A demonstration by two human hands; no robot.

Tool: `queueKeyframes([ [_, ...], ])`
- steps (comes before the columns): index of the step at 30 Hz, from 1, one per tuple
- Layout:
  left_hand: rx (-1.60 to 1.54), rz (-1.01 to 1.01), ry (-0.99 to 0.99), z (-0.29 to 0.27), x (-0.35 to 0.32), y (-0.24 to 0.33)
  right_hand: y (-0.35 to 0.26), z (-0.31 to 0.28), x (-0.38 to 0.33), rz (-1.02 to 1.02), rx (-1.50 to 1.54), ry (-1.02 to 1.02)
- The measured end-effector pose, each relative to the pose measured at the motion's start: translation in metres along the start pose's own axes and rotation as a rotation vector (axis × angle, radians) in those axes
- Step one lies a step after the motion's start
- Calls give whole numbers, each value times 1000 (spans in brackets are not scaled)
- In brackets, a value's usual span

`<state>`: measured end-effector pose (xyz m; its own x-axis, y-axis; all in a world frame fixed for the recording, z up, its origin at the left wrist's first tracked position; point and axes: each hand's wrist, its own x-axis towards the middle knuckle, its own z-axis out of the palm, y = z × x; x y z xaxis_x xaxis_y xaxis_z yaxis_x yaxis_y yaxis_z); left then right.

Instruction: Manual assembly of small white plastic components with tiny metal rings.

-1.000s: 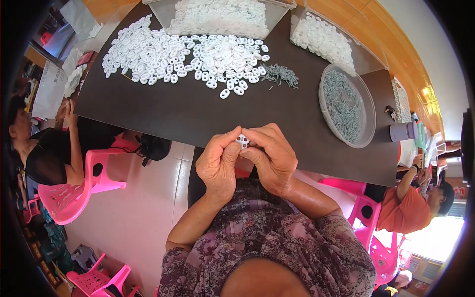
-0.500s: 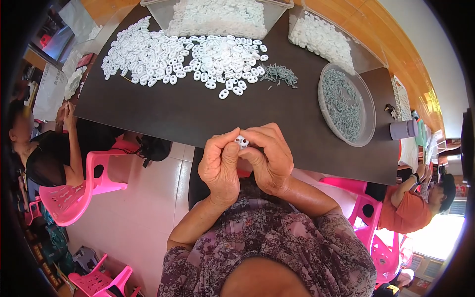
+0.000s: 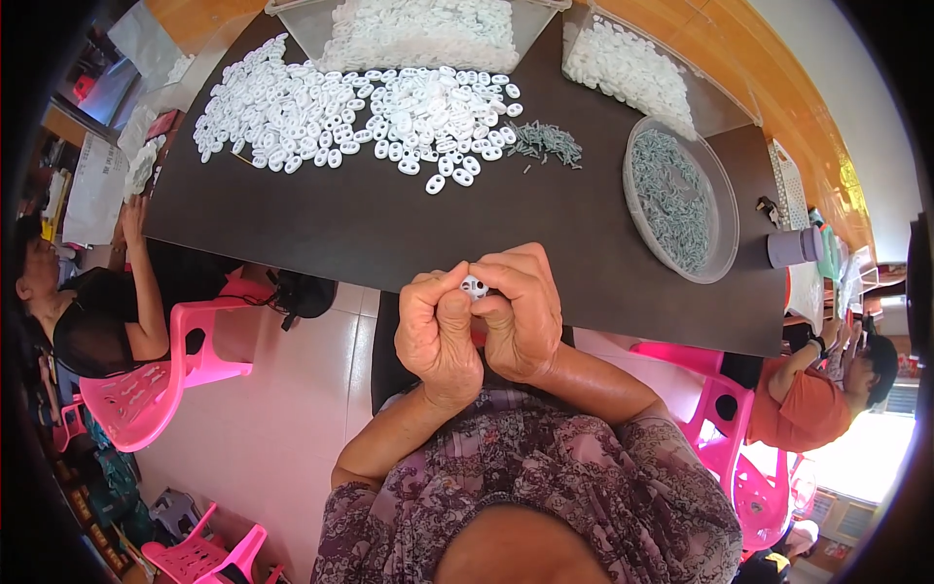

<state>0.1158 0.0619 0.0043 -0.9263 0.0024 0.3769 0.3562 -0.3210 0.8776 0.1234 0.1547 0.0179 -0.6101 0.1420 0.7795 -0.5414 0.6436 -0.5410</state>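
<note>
Just past the table's near edge, in front of my chest, I hold a small white plastic piece with dark holes (image 3: 473, 286) between both hands. My left hand (image 3: 437, 336) pinches it between thumb and forefinger. From the other side, the fingertips of my right hand (image 3: 520, 307) close on the same piece. My fingers cover much of it. Farther off on the dark table lie a left heap of white oval two-hole pieces (image 3: 277, 107) and a second heap of them (image 3: 438, 112). Beside these is a small pile of thin grey-green pieces (image 3: 547, 143), too small to name.
A round clear tub (image 3: 728, 234) of the grey-green pieces stands at the right, near a purple-grey cup (image 3: 794, 247). Two clear bins, one at the back (image 3: 537, 34) and another at back right (image 3: 725, 109), hold white pieces. People sit left and right on pink chairs (image 3: 180, 360).
Both hands still grip the white piece and have shifted only slightly. The person at the left has raised their head and moved their hands a little.
</note>
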Motion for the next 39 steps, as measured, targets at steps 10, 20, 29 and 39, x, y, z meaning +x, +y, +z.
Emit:
queueKeyframes([
  [10, 119, 136, 70, 4, -2, -5, 7, 5, -4, -65, 21, 8],
  [20, 80, 65, 20, 1, 0, -2, 0, 0, 1, -6, 12, 11],
  [29, 201, -79, -187, -3, 12, 5, 14, -22, 15, 34, -51, -77],
  [39, 713, 184, -196, -31, 83, -19, 140, -164, 174, -18, -717, 108],
])
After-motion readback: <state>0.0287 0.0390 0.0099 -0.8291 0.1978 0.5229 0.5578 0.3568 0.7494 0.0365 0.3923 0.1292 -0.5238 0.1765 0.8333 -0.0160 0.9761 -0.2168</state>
